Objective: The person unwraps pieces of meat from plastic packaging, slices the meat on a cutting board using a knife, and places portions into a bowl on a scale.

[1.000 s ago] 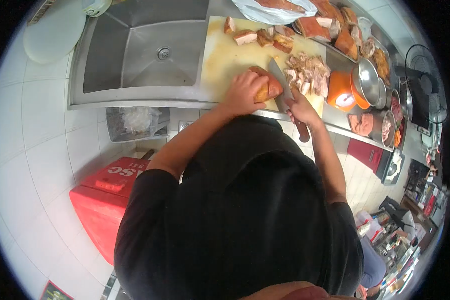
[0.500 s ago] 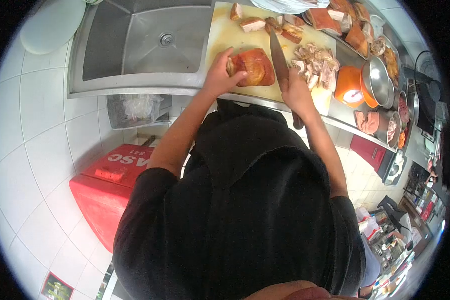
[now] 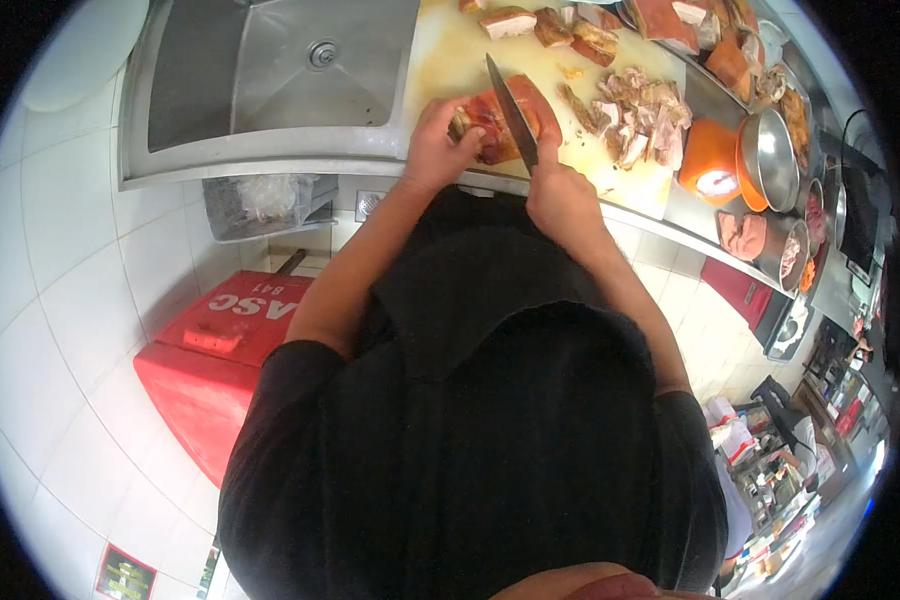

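Note:
A browned block of meat (image 3: 539, 105) lies near the front edge of the yellowish cutting board (image 3: 445, 50). My left hand (image 3: 442, 148) grips its left end, with fingers and thumb around it. In my right hand (image 3: 562, 195) is a knife (image 3: 511, 108), its blade lying over the meat and pointing away from me. To the right is a pile of cut meat pieces (image 3: 635, 110). Smaller browned chunks (image 3: 553, 28) sit along the back of the board.
A steel sink (image 3: 280, 80) is at the left. An orange scale (image 3: 708, 160) with a metal bowl (image 3: 770, 158) stands right of the board, near more meat (image 3: 742, 236). A tray of meat (image 3: 728, 68) is behind. Below left is a red box (image 3: 205, 350).
The knife has moved left from beside the meat to over it, after the meat was turned and shifted left on the board. My left hand keeps hold of its left end. The view has shifted slightly.

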A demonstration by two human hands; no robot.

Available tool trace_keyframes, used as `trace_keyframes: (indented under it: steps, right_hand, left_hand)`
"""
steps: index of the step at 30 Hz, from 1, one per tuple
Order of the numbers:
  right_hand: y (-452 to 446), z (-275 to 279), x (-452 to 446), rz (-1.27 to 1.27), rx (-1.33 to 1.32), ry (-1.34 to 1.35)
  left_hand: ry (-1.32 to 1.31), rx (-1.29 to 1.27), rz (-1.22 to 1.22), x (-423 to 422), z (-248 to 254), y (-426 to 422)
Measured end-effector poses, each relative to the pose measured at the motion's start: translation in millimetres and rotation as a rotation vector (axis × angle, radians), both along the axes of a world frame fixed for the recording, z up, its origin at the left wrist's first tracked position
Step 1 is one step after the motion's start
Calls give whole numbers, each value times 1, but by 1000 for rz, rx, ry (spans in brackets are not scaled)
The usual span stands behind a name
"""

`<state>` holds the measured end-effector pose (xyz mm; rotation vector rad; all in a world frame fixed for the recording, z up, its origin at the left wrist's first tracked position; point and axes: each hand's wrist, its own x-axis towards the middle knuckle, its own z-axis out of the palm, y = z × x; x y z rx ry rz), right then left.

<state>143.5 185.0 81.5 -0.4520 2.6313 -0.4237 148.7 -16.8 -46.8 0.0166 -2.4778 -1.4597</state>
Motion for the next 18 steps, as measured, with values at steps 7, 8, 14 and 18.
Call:
trace_keyframes:
  steps: [7,8,14,18]
  right_hand:
    - [3,-9,8,32,72,37]
    - [4,-14,9,28,76,40]
    - [5,-13,13,25,58,46]
    - [2,-13,15,36,52,77]
  left_hand:
    - [3,21,-6,-4,-3,-3]
    - [8,13,-10,-4,-2,-4]
    - [22,79,-6,-6,-3,-3]
    - [-9,93,5,-5,-5,-3]
